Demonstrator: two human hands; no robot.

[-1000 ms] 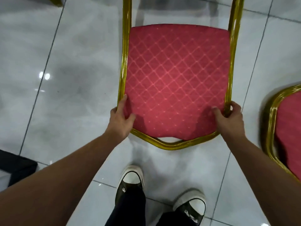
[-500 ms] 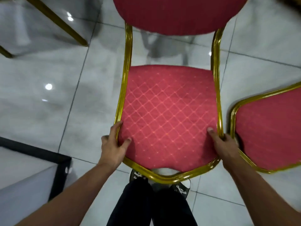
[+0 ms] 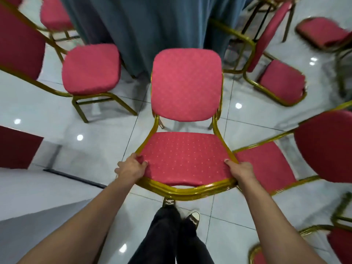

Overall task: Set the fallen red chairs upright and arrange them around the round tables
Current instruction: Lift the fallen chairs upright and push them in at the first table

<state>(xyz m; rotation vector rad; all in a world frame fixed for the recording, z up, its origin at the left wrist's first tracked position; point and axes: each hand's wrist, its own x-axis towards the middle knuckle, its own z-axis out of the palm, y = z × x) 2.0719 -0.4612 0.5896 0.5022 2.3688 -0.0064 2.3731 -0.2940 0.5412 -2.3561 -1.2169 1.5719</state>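
A red chair with a gold frame [image 3: 185, 103] stands upright right in front of me, its seat pointing at a round table draped in grey-blue cloth [image 3: 152, 25]. My left hand [image 3: 131, 169] grips the left top corner of its backrest, thumb on the red padding. At the right top corner, my right hand [image 3: 241, 170] grips the frame and padding the same way. The chair's front legs are hidden under the seat.
An upright red chair [image 3: 91, 69] stands at the table's left. A tipped chair [image 3: 280, 80] lies at the right, another chair [image 3: 266, 168] beside my right hand. More chairs sit at the far right and lower right. A white surface [image 3: 34, 187] is at my left.
The view has lifted from the backrest to the whole chair, the table and neighbouring chairs. The chair has come upright and nearer the table. Both hands keep their hold on the backrest.
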